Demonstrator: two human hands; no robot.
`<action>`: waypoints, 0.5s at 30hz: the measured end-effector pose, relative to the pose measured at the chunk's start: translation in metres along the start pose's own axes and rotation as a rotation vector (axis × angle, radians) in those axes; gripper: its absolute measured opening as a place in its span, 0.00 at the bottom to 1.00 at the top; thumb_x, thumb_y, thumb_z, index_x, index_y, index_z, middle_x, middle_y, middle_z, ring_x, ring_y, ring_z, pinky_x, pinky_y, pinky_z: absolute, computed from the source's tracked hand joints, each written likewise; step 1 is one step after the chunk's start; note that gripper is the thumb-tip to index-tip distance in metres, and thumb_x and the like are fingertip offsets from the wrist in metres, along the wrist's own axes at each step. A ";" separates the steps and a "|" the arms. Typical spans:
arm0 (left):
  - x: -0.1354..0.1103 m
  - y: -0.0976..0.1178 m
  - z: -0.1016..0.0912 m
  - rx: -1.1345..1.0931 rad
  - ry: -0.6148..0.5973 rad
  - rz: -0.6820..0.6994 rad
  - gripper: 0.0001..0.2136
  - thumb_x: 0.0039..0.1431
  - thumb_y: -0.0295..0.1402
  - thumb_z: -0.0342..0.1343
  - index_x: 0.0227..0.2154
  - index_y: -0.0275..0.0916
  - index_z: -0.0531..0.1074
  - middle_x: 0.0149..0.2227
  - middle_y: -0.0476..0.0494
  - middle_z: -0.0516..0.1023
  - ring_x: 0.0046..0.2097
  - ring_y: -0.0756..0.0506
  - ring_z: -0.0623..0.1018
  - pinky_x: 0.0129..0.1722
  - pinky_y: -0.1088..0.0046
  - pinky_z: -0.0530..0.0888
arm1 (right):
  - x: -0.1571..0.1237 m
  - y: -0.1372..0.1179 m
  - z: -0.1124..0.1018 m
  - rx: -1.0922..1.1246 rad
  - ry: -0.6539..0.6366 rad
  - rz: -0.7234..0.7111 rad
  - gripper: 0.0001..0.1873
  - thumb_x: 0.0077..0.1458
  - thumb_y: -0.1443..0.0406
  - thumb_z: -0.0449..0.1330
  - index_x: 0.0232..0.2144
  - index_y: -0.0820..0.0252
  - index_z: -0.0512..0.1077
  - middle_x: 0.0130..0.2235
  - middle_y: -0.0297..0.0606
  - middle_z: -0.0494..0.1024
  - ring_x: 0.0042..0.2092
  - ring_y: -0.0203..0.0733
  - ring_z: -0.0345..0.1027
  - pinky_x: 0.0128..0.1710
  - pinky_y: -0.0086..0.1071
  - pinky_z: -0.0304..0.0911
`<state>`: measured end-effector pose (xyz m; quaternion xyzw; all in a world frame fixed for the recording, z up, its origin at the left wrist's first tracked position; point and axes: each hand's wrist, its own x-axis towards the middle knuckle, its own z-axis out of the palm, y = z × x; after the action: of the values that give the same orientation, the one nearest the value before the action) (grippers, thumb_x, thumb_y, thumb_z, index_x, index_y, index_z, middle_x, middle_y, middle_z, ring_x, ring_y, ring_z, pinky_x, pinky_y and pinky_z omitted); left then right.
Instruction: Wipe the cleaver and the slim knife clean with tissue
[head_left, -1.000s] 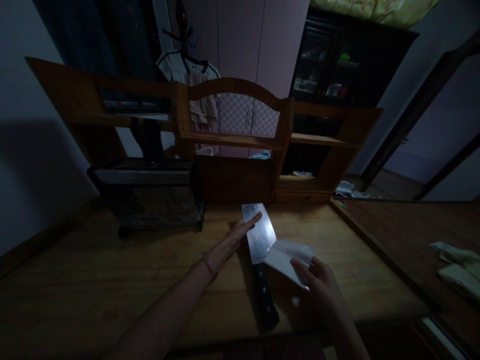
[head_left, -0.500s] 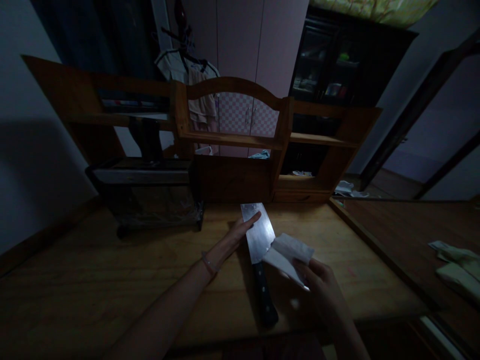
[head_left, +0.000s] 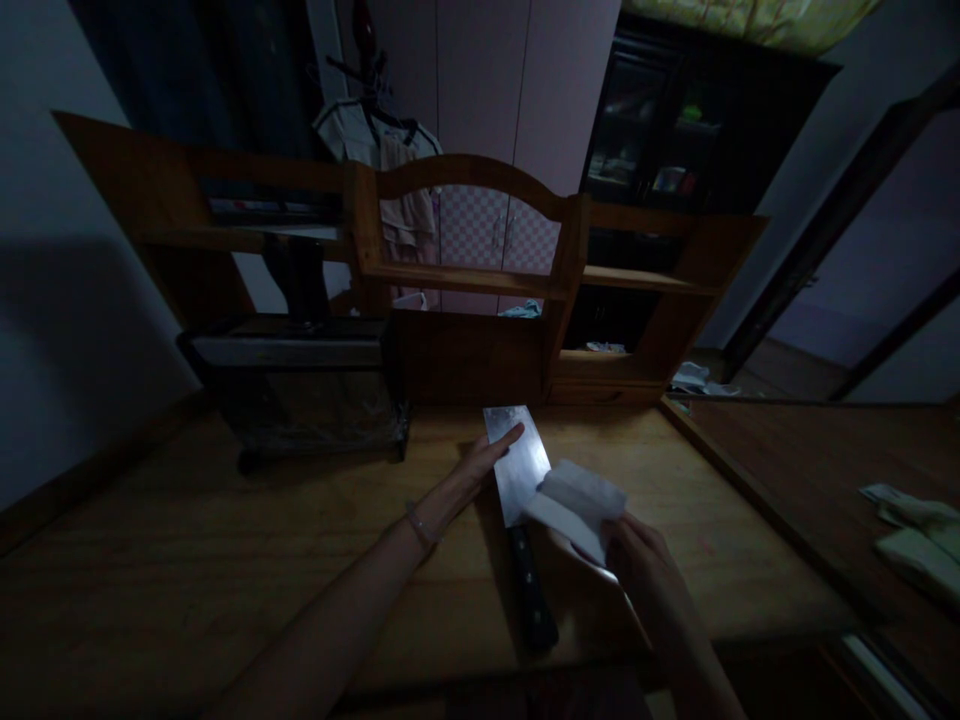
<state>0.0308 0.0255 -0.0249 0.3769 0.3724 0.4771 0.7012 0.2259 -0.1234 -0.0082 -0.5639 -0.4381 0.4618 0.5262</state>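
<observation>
A cleaver (head_left: 517, 470) with a broad steel blade and a black handle (head_left: 531, 598) lies flat on the wooden table (head_left: 225, 560). My left hand (head_left: 472, 470) rests on the blade's left edge, fingers stretched out, one fingertip pressing on the steel. My right hand (head_left: 637, 560) is closed on a folded white paper towel (head_left: 579, 505). The towel touches the blade's right edge near the handle.
A wooden shelf unit (head_left: 465, 290) stands along the table's back edge. A dark glass-fronted box (head_left: 300, 390) sits at the back left. A second wooden surface (head_left: 810, 460) at the right carries pale cloths (head_left: 915, 530). A dark cabinet (head_left: 675, 140) stands behind.
My right hand has folded the paper towel tighter and lifted it a little toward the blade. My left hand and the cleaver have stayed put.
</observation>
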 end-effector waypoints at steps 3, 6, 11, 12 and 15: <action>0.001 -0.002 -0.001 -0.006 -0.002 0.004 0.26 0.42 0.48 0.67 0.40 0.33 0.75 0.31 0.43 0.78 0.27 0.49 0.73 0.29 0.74 0.68 | 0.001 -0.001 -0.003 -0.031 -0.013 -0.032 0.13 0.53 0.56 0.58 0.30 0.61 0.74 0.25 0.31 0.69 0.27 0.36 0.61 0.27 0.26 0.60; 0.002 -0.003 -0.002 -0.001 0.007 0.000 0.26 0.42 0.47 0.67 0.40 0.33 0.75 0.32 0.43 0.78 0.27 0.49 0.73 0.29 0.74 0.68 | 0.001 -0.006 -0.004 -0.117 -0.020 -0.071 0.16 0.54 0.56 0.59 0.35 0.63 0.76 0.26 0.32 0.71 0.30 0.38 0.63 0.29 0.27 0.61; 0.001 -0.001 -0.001 -0.015 -0.003 -0.012 0.25 0.42 0.47 0.67 0.39 0.33 0.74 0.28 0.45 0.76 0.25 0.50 0.72 0.27 0.73 0.67 | -0.002 -0.016 -0.005 -0.192 0.021 -0.106 0.16 0.54 0.57 0.59 0.36 0.64 0.77 0.27 0.32 0.74 0.31 0.40 0.65 0.28 0.26 0.60; 0.001 -0.001 -0.001 -0.015 0.001 -0.012 0.25 0.41 0.48 0.67 0.38 0.33 0.74 0.27 0.46 0.75 0.24 0.51 0.71 0.27 0.74 0.67 | -0.003 -0.017 -0.006 -0.200 0.024 -0.108 0.15 0.53 0.57 0.59 0.34 0.64 0.77 0.27 0.32 0.74 0.31 0.40 0.66 0.28 0.26 0.59; -0.001 0.000 0.000 -0.002 -0.012 0.005 0.25 0.42 0.48 0.67 0.37 0.33 0.74 0.27 0.46 0.75 0.24 0.51 0.71 0.27 0.74 0.67 | -0.002 -0.022 -0.009 -0.260 0.064 -0.125 0.16 0.52 0.56 0.60 0.31 0.64 0.77 0.26 0.32 0.75 0.31 0.41 0.68 0.28 0.26 0.60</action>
<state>0.0307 0.0249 -0.0253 0.3798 0.3666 0.4768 0.7028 0.2339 -0.1255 0.0141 -0.6134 -0.5112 0.3494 0.4902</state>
